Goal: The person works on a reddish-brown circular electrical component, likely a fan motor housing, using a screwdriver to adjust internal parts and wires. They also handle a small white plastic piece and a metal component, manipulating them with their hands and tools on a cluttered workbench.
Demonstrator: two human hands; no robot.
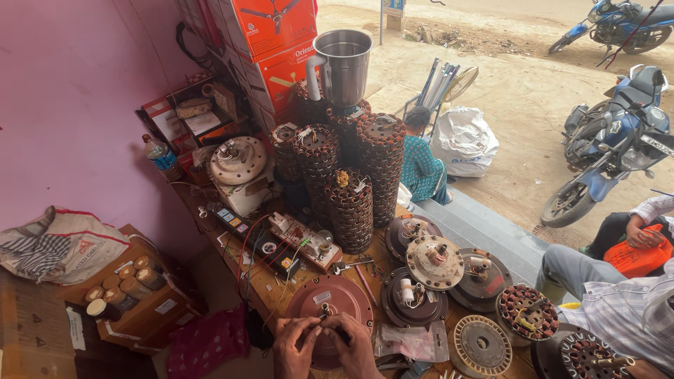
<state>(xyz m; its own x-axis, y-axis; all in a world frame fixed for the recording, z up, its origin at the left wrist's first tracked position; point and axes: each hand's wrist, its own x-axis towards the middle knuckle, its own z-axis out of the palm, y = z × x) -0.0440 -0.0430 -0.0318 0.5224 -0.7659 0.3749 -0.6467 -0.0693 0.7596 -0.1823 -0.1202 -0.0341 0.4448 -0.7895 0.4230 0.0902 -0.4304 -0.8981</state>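
Note:
My left hand (295, 347) and my right hand (351, 344) meet at the bottom centre over a round maroon fan motor housing (330, 298) lying on the wooden workbench (267, 281). The fingertips of both hands pinch something small at the housing's centre, likely wires or a small part; it is too small to tell. A screwdriver (366, 282) lies just right of the housing.
Several fan motors and wound stators (435, 263) cover the bench to the right. Tall stacks of copper-wound stators (351, 203) and a steel jug (342, 63) stand behind. A wired test board (305, 242) lies left. People sit at right; motorcycles (611, 147) are parked outside.

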